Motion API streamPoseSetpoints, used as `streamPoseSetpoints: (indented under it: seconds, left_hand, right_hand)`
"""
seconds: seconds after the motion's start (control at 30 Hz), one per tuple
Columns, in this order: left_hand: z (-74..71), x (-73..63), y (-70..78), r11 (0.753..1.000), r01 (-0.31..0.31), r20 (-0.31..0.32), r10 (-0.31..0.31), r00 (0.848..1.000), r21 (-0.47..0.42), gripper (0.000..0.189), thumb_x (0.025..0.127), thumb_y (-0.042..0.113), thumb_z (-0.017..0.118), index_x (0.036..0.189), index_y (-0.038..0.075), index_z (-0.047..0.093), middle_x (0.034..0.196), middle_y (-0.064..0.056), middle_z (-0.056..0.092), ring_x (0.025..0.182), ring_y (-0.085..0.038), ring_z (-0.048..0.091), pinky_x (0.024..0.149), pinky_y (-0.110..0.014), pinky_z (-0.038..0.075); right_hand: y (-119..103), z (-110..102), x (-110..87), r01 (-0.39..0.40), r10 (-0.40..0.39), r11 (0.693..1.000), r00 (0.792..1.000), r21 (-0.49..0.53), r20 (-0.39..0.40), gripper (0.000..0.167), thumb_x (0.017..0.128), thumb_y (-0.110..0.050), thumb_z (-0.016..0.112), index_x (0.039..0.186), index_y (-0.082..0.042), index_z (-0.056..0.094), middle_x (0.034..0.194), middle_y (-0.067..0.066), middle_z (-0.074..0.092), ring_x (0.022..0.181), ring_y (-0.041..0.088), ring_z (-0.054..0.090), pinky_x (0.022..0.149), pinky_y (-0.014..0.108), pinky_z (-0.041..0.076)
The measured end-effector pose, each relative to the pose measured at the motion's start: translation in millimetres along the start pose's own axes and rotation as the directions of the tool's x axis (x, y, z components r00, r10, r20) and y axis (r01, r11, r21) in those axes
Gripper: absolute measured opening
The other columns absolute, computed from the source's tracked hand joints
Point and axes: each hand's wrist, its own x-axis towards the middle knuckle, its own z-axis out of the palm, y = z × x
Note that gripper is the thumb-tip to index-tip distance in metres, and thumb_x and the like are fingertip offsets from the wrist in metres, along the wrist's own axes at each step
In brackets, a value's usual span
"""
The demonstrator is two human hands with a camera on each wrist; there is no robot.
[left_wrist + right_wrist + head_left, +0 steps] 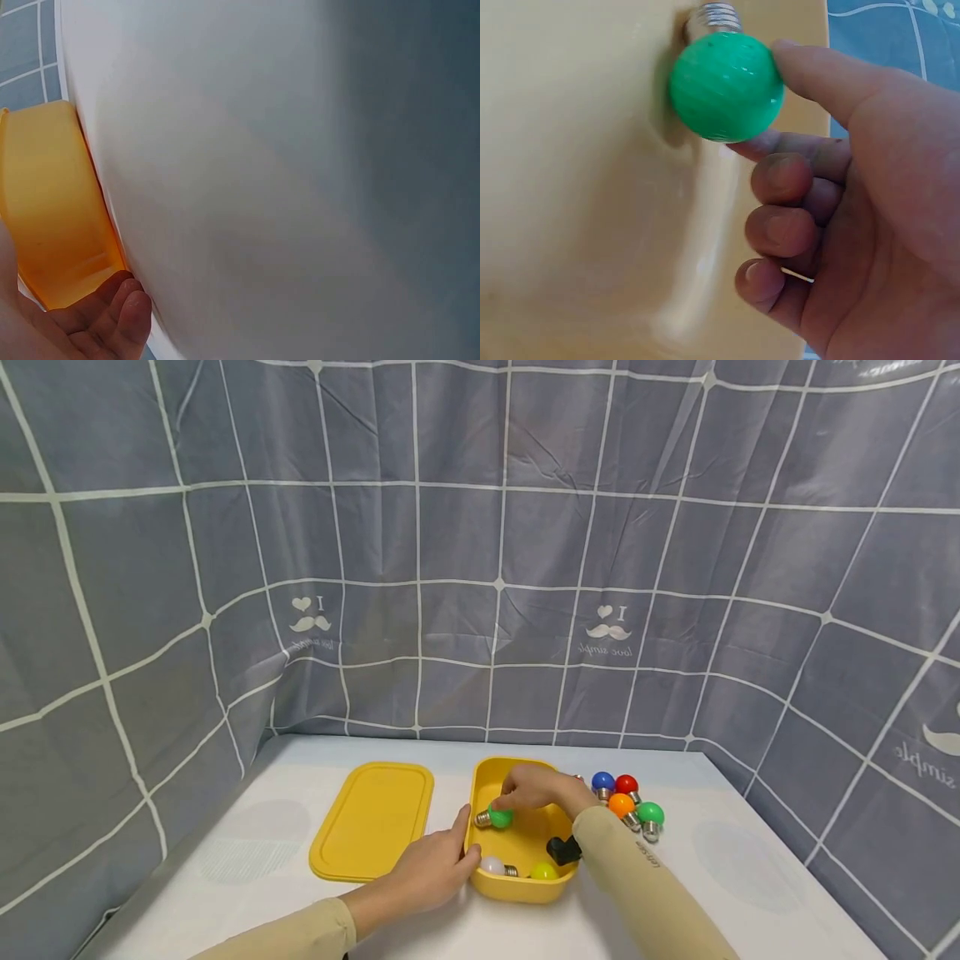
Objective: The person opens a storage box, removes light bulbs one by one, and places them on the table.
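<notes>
A yellow plastic box (522, 893) stands on the table with its top uncovered. My left hand (431, 870) holds its left wall, thumb over the rim and fingers along the outside; in the left wrist view, fingertips (135, 315) lie low by the wall. Inside the box, my right hand (534, 787) pinches a green light bulb (727, 86) by its round globe between thumb and index finger. The bulb's metal screw base (482, 819) points toward the left wall. A white bulb (492, 865) and a yellow bulb (544, 871) lie at the near end of the box.
A flat yellow lid (372, 821) lies left of the box. To its right are loose bulbs: blue (602, 782), red (626, 785), orange (620, 805) and green (652, 813). The right forearm partly covers the group. A grey checked curtain (450, 543) surrounds the table.
</notes>
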Motion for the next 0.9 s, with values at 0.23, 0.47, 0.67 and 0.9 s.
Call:
streamPoseSetpoints:
  seconds: [0.23, 0.47, 0.67, 0.9]
  left_hand:
    - [-0.4, -0.2, 0.9, 1.000, -0.008, -0.009, 0.008, 1.000, 0.004, 0.070, 0.103, 0.041, 0.043, 0.158, 0.000, 0.026, 0.077, 0.006, 0.058, 0.070, -0.009, 0.052, 0.062, -0.031, 0.042]
    - [2.1, 0.3, 0.3, 1.000, -0.007, -0.003, 0.007, 1.000, 0.001, 0.071, 0.104, 0.042, 0.042, 0.158, 0.000, 0.025, 0.068, 0.007, 0.049, 0.065, -0.009, 0.050, 0.059, -0.029, 0.040]
    - [4.4, 2.5, -0.2, 1.000, 0.004, 0.006, -0.004, 1.000, 0.006, 0.069, 0.103, 0.039, 0.043, 0.158, 0.001, 0.025, 0.070, 0.007, 0.052, 0.066, -0.009, 0.052, 0.061, -0.029, 0.042]
    - [4.3, 3.2, -1.0, 1.000, 0.002, 0.000, -0.002, 1.000, 0.012, 0.069, 0.103, 0.039, 0.044, 0.158, 0.001, 0.026, 0.082, 0.005, 0.062, 0.070, -0.009, 0.053, 0.063, -0.031, 0.043]
  right_hand:
    - [11, 9, 6.1, 0.024, -0.022, 0.998, 0.999, 0.063, -0.038, 0.035, 0.092, -0.046, 0.069, 0.103, -0.014, 0.080, 0.080, -0.006, 0.069, 0.069, 0.012, 0.055, 0.066, 0.027, 0.046]
    - [16, 13, 7.5, 0.021, -0.017, 0.994, 0.999, 0.107, -0.036, 0.037, 0.093, -0.048, 0.067, 0.099, -0.014, 0.079, 0.074, -0.003, 0.065, 0.067, 0.013, 0.053, 0.063, 0.027, 0.043]
    - [18, 14, 8.3, -0.005, 0.008, 0.994, 1.000, 0.109, -0.024, 0.039, 0.094, -0.054, 0.064, 0.082, -0.018, 0.075, 0.058, -0.006, 0.041, 0.054, 0.012, 0.039, 0.054, 0.025, 0.032]
    - [17, 15, 5.6, -0.013, 0.017, 0.991, 1.000, 0.136, -0.026, 0.042, 0.093, -0.055, 0.064, 0.078, -0.017, 0.072, 0.056, -0.006, 0.034, 0.051, 0.013, 0.035, 0.052, 0.026, 0.029]
